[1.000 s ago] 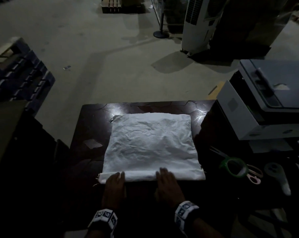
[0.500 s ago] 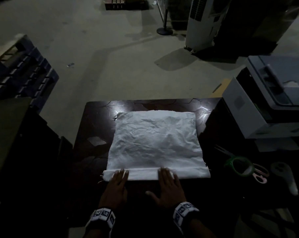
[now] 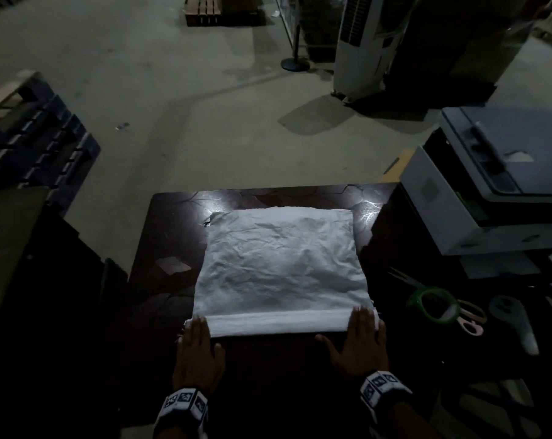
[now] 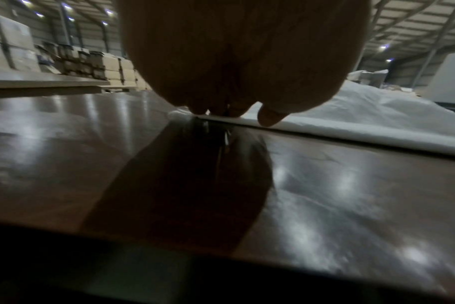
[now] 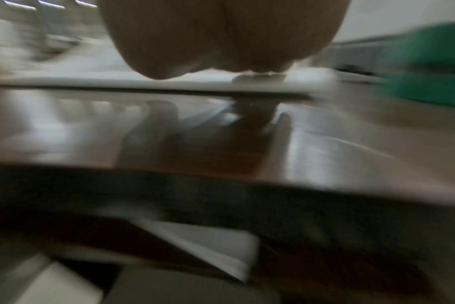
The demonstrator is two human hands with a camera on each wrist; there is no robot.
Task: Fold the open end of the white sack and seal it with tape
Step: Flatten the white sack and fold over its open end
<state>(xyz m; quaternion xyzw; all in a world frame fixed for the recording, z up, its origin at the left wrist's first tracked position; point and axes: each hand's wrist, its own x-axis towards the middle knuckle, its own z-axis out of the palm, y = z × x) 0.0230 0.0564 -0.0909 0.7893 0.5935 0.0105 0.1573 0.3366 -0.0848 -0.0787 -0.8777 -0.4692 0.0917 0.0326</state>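
Observation:
A crumpled white sack (image 3: pixel 281 264) lies flat on a dark glossy table (image 3: pixel 173 236). Its near end is turned over into a narrow folded band (image 3: pixel 278 323). My left hand (image 3: pixel 198 340) lies flat with straight fingers on the band's left end. My right hand (image 3: pixel 365 334) presses flat on the band's right end, thumb spread out to the left. In the left wrist view my fingertips (image 4: pixel 269 120) touch the sack's folded edge (image 4: pixel 351 131). The right wrist view is blurred; the fold (image 5: pixel 143 83) shows as a pale strip. A green tape roll (image 3: pixel 434 304) lies to the right of the sack.
Pink-handled scissors (image 3: pixel 471 320) lie under the tape roll, with a pale handheld tool (image 3: pixel 515 323) further right. A grey-white printer (image 3: pixel 496 185) stands at the right. A small tape scrap (image 3: pixel 173 265) sticks to the table at the left. Dark pallets (image 3: pixel 31 144) stand left.
Both hands have slid apart along the folded band, the right one far to the right end and the left one to the left end. The fold lies flatter.

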